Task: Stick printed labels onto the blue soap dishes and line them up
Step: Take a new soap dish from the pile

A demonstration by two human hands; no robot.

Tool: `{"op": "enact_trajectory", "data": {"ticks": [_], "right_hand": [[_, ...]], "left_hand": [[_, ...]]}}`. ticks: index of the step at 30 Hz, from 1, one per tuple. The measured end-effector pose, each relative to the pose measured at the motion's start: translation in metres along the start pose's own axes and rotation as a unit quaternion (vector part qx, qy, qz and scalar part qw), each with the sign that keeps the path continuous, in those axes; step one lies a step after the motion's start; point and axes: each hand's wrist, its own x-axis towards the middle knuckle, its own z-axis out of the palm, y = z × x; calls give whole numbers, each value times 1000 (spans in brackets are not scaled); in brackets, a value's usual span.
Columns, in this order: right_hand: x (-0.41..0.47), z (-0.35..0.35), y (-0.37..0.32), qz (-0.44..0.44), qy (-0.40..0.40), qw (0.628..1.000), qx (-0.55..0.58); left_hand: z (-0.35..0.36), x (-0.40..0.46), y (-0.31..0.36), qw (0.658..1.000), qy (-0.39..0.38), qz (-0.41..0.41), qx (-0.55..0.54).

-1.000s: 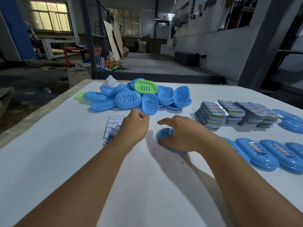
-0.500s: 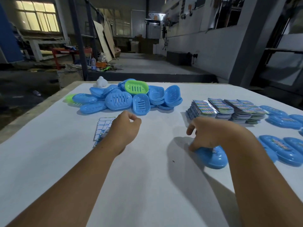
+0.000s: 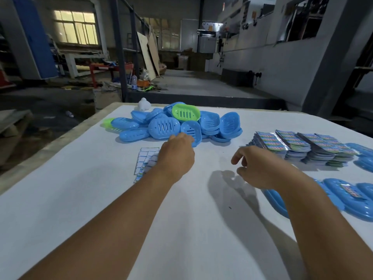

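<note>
A pile of blue soap dishes (image 3: 164, 127) lies at the far middle of the white table (image 3: 80, 188), with a green dish (image 3: 185, 113) on top. My left hand (image 3: 176, 153) reaches the front dish (image 3: 194, 131) of the pile; its fingertips are at the dish's near edge, their hold hidden by the back of the hand. My right hand (image 3: 256, 167) hovers over the table with loosely curled fingers and holds nothing. Below its forearm a blue dish (image 3: 275, 201) lies at the left end of a row of labelled dishes (image 3: 352, 196). Stacks of printed labels (image 3: 298, 147) sit to the right.
A sheet of small white stickers (image 3: 145, 160) lies under my left wrist. A white object (image 3: 144, 105) stands behind the pile. More blue dishes (image 3: 363, 153) lie at the far right edge. The table's left edge (image 3: 50, 146) drops to a factory floor.
My right hand let go of the blue dish at the left end of the row and lifted away. My left hand moved forward from the sticker sheet to the pile.
</note>
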Motion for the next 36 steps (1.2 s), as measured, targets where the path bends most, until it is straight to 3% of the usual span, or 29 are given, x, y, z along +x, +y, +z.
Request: {"op": "enact_trajectory", "data": {"ticks": [6, 11, 13, 16, 20, 24, 25, 26, 27, 29, 30, 32, 36], "right_hand": [[2, 3, -2, -19, 24, 999, 12], [-1, 4, -7, -25, 27, 999, 15], [-1, 5, -9, -28, 36, 999, 22], [1, 7, -12, -44, 89, 994, 46], [2, 12, -20, -134, 147, 973, 117], [2, 17, -28, -189, 123, 963, 150], [2, 18, -29, -190, 111, 964, 150], [2, 20, -29, -187, 97, 967, 143], [3, 21, -29, -181, 81, 972, 128], [2, 23, -27, -158, 40, 983, 90], [2, 25, -25, -146, 21, 986, 74], [2, 28, -22, -125, -4, 991, 55], [1, 31, -21, -116, -24, 992, 43]], "left_hand": [[18, 13, 6, 996, -38, -4, 87], [16, 10, 4, 997, 8, -12, 71], [9, 6, 6, 999, 34, -16, 27], [-4, -3, 10, 988, 63, -38, -135], [-24, -16, 10, 928, 23, -102, -357], [-35, -31, 4, 791, -60, -219, -568], [-37, -33, 0, 772, -72, -237, -585], [-39, -36, -3, 771, -78, -251, -580], [-42, -37, -8, 804, -76, -253, -532], [-45, -39, -22, 929, -31, -216, -300], [-47, -39, -30, 970, 5, -190, -150], [-55, -41, -41, 983, 18, -178, 37], [-64, -43, -49, 968, -92, -210, 104]]}}
